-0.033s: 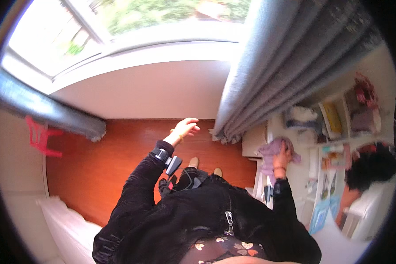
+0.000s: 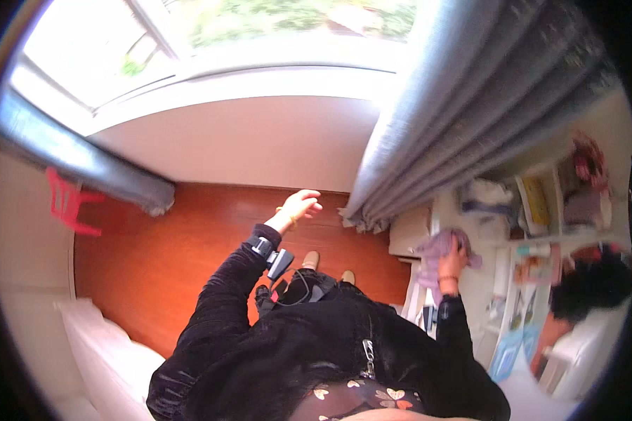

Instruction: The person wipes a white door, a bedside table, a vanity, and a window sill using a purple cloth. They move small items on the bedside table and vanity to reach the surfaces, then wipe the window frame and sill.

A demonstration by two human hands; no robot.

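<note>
My right hand [image 2: 453,262] grips a crumpled purple cloth [image 2: 434,247] against a white desk top [image 2: 483,281] on the right. Part of the cloth hangs toward my wrist, and the palm side of that hand is hidden. My left hand [image 2: 302,206] hovers in front of me over the floor, fingers loosely bent and apart, with nothing in it. A dark device is strapped to my left forearm.
A grey curtain [image 2: 463,105] hangs beside the desk, near white shelves [image 2: 502,242] with folded things and a dark furry item [image 2: 590,284]. A red plastic chair [image 2: 70,203] stands left on the wooden floor [image 2: 211,245]. A white-covered piece [image 2: 105,351] is at lower left. A window [image 2: 246,77] lies ahead.
The view has shifted slightly, so the window and chair sit a little further right. My right hand and the purple cloth appear slightly lower; the left hand keeps its pose.
</note>
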